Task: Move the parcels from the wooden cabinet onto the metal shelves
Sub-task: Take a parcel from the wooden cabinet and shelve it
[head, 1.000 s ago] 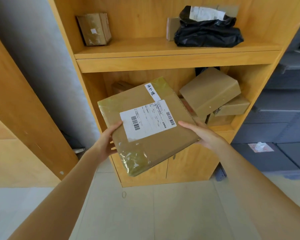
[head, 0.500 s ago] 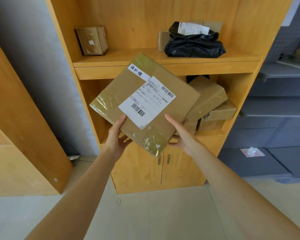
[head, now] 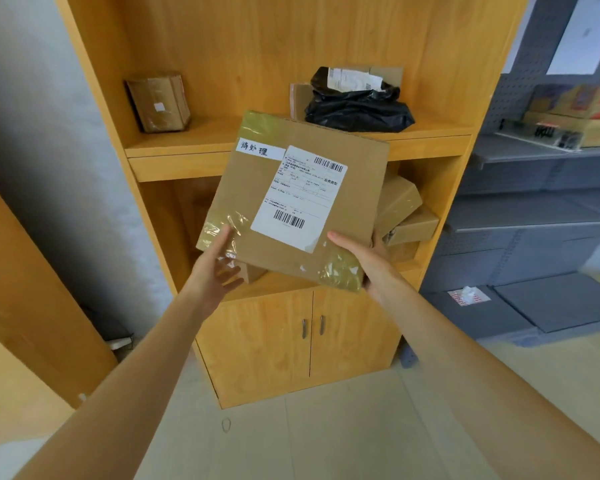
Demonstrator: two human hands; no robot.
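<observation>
Left hand (head: pixel 219 271) loosened since half-second ago: thumb on taped 7 o'clock corner, fingers spread below, barely touching. Flat cardboard parcel (head: pixel 291 202) rotated, raised, clear of wooden cabinet (head: pixel 361 39); long axis 7-to-1 o'clock, label facing camera. Right hand (head: pixel 368 261) pinches 5 o'clock corner. Metal shelves (head: pixel 534 216) at 3 o'clock; likely one-handed carry.

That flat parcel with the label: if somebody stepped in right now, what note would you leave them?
Right hand: grip on the flat parcel at its lower right corner, thumb on top.
Left hand: fingers relaxed at the lower left corner, thumb touching the tape.
The parcel is in the air before the wooden cabinet, not yet shelved.
Left in the cabinet: small box, black bag, tumbled boxes.
Metal shelves are to the right.
</observation>
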